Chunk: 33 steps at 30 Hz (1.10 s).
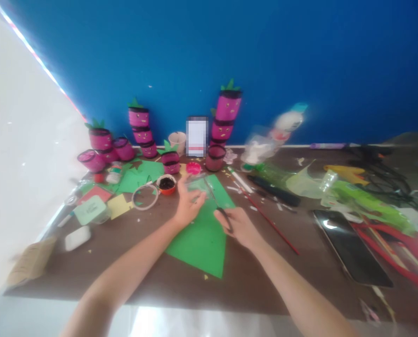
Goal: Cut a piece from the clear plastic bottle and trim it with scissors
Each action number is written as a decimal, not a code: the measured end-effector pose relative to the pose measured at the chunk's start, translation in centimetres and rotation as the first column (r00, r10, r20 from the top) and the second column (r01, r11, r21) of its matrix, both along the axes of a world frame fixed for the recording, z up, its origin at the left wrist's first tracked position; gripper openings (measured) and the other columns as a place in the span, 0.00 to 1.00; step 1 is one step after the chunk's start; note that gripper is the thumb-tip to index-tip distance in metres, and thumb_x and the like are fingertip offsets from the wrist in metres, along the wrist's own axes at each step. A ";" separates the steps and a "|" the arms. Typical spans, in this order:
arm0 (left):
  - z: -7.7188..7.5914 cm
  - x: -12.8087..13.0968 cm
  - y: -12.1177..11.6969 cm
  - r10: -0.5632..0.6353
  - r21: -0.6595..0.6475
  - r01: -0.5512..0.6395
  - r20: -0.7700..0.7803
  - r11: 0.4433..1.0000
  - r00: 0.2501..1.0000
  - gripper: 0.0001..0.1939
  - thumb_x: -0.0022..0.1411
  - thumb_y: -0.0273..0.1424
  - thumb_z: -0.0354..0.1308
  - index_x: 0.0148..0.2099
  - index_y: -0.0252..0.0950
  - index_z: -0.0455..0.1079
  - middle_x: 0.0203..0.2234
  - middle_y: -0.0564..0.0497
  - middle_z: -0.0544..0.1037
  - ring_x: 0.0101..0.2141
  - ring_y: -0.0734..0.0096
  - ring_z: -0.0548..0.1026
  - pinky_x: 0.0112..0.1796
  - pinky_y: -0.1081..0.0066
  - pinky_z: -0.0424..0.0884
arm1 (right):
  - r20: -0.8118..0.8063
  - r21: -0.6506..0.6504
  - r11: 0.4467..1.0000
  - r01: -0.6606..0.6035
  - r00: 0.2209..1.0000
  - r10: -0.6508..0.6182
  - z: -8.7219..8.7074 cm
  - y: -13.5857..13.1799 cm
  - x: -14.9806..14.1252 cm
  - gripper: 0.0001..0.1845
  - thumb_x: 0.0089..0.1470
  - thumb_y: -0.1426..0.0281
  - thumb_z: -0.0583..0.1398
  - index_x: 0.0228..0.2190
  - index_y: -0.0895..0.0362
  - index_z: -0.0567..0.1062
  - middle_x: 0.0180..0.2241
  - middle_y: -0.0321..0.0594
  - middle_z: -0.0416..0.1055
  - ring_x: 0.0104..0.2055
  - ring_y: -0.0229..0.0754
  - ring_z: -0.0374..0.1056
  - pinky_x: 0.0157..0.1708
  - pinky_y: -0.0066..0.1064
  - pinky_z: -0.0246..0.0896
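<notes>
A green paper sheet (202,241) lies on the brown table (142,276) in front of me. My right hand (239,227) is closed round the handles of a pair of scissors (216,202), blades pointing away over the sheet. My left hand (190,202) rests on the far part of the sheet, its fingers pinching a small pale clear piece (195,185) that I cannot make out because of blur.
Pink paper cups with faces and green tops (140,128) (226,119) stand along the blue wall. A tape ring (145,196), small red bowl (167,184), paper scraps, a red stick (272,224), a phone (351,252), green plastic pieces (363,201) and cables surround the sheet.
</notes>
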<state>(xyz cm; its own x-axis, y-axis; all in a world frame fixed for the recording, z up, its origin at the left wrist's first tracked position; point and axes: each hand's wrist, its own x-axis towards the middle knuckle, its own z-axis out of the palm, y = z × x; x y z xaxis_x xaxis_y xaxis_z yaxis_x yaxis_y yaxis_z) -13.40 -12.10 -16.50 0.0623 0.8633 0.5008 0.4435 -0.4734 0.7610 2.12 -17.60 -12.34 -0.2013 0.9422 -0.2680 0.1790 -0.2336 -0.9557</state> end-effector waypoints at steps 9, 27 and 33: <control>-0.1 -0.1 1.0 0.108 -0.164 -0.074 0.210 0.984 0.972 0.14 0.55 0.39 0.56 0.24 0.34 0.69 0.49 0.44 0.70 0.50 0.63 0.68 0.53 0.63 0.60 | -0.079 -0.043 0.921 -0.388 0.920 0.384 0.3 1.6 3.8 0.26 0.51 0.49 0.53 0.18 0.59 0.67 0.11 0.34 0.63 0.13 0.32 0.58 0.17 0.26 0.50; 0.4 -0.3 0.6 -0.121 -0.338 0.277 0.417 0.900 0.901 0.24 0.52 0.43 0.57 0.12 0.34 0.62 0.45 0.45 0.76 0.39 0.63 0.75 0.39 0.67 0.69 | -0.198 -0.063 0.879 -0.472 0.869 0.452 -0.3 2.6 7.1 0.23 0.51 0.52 0.55 0.19 0.59 0.65 0.13 0.33 0.60 0.13 0.30 0.52 0.13 0.25 0.41; 0.5 -0.3 0.4 -0.190 -0.320 0.334 0.405 0.887 0.894 0.24 0.52 0.42 0.57 0.12 0.34 0.63 0.46 0.45 0.75 0.38 0.65 0.75 0.37 0.70 0.69 | -0.186 -0.007 0.883 -0.469 0.869 0.459 -0.1 2.4 6.4 0.26 0.50 0.49 0.54 0.18 0.59 0.65 0.12 0.31 0.58 0.13 0.29 0.50 0.13 0.26 0.40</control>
<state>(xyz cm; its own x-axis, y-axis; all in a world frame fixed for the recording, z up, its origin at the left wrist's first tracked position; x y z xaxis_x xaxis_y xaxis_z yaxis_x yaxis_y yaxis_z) -13.67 -11.69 -16.04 0.1941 0.9646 0.1783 0.0114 -0.1839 0.9829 8.55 -15.16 -12.45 -0.6595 0.7148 -0.2327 0.1113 -0.2133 -0.9706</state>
